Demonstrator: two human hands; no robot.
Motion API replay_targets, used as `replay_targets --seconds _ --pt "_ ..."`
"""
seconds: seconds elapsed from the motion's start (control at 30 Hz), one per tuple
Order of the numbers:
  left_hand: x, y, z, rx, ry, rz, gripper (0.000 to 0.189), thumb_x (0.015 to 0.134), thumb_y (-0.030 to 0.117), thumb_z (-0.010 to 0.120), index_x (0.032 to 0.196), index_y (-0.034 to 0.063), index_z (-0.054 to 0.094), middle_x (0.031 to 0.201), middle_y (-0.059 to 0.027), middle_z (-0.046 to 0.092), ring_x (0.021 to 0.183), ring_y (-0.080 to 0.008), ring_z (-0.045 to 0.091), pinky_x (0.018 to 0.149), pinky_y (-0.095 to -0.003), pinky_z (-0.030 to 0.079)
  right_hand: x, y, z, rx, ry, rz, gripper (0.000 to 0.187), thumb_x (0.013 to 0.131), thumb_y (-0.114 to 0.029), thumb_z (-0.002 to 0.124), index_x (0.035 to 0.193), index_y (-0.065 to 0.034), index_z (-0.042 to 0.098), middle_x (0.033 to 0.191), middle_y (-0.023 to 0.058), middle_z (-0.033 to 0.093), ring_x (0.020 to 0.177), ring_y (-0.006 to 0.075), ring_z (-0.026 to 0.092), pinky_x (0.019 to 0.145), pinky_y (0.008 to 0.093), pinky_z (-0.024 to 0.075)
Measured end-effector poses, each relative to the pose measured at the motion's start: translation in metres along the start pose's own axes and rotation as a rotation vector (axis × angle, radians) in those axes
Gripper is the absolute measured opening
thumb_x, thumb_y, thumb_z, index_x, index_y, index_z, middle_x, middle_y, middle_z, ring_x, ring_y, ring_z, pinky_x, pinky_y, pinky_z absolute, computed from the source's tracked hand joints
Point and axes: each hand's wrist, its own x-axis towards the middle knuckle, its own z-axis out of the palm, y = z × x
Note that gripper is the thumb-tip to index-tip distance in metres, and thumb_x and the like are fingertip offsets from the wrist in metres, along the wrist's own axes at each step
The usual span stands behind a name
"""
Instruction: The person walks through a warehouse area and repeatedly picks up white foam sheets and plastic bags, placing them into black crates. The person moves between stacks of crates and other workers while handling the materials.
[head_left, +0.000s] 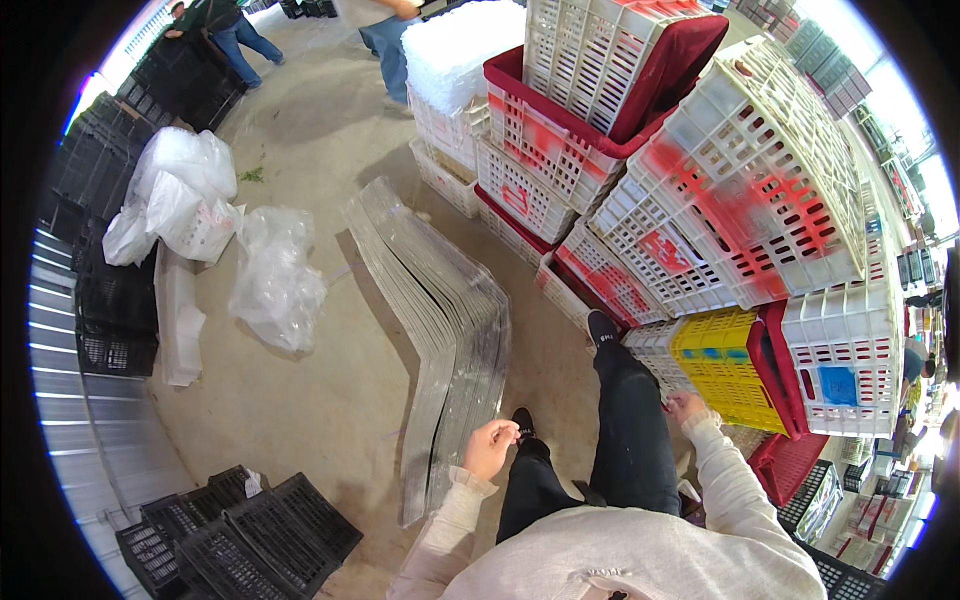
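My left hand is held in front of my body with its fingers curled; whether anything small is between them I cannot tell. Just beyond it a thick stack of flat, bent grey sheets lies on the concrete floor. My right hand is beside my right leg, near a yellow plastic crate, its fingers partly hidden. White plastic crates with red paint rise in tall stacks ahead and to the right, some lined with dark red cloth.
Clear plastic bags and a bundle of white plastic bags lie left of the sheets. Black crates stand at the lower left. White foamy material tops one crate stack. Two people stand farther off.
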Motion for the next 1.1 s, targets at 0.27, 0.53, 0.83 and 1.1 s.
replay_targets --seconds 0.27,0.53,0.83,1.1 --pt "0.006 -0.037 0.006 0.090 -0.044 0.118 0.018 0.090 0.014 0.053 0.095 -0.0017 0.060 0.084 -0.0086 0.065 0.077 -0.0140 0.061 0.071 -0.0255 0.048 -0.014 -0.030 -0.007 -0.177 0.109 -0.004 0.024 0.081 -0.025 0.056 0.091 -0.0053 0.065 0.086 0.0187 0.064 0.083 0.0347 0.061 0.074 0.0406 0.0476" --pt "0.031 -0.019 0.032 -0.031 -0.066 0.133 0.017 0.091 0.015 0.051 0.087 0.0005 0.060 0.076 -0.0044 0.062 0.067 -0.0103 0.056 0.064 -0.0246 0.046 -0.029 -0.066 -0.022 -0.060 0.180 0.051 0.027 0.085 -0.027 0.054 0.093 -0.0037 0.064 0.086 0.0178 0.064 0.082 0.0325 0.062 0.073 0.0386 0.0478" --pt "0.026 -0.023 0.036 -0.021 -0.043 -0.066 0.015 0.089 0.010 0.052 0.092 -0.0021 0.060 0.079 -0.0078 0.064 0.073 -0.0129 0.059 0.068 -0.0250 0.048 -0.018 -0.082 -0.014 -0.102 0.150 -0.119 0.022 0.085 -0.023 0.056 0.096 -0.0045 0.061 0.086 0.0140 0.063 0.078 0.0281 0.061 0.070 0.0355 0.0477" --pt "0.009 -0.027 0.029 -0.062 0.065 -0.058 0.014 0.088 0.009 0.053 0.092 -0.0017 0.061 0.078 -0.0068 0.064 0.071 -0.0118 0.059 0.068 -0.0238 0.048 0.004 -0.092 -0.014 -0.101 0.199 -0.157 0.019 0.082 -0.016 0.059 0.097 -0.0045 0.060 0.092 0.0137 0.059 0.079 0.0283 0.058 0.073 0.0353 0.0468"
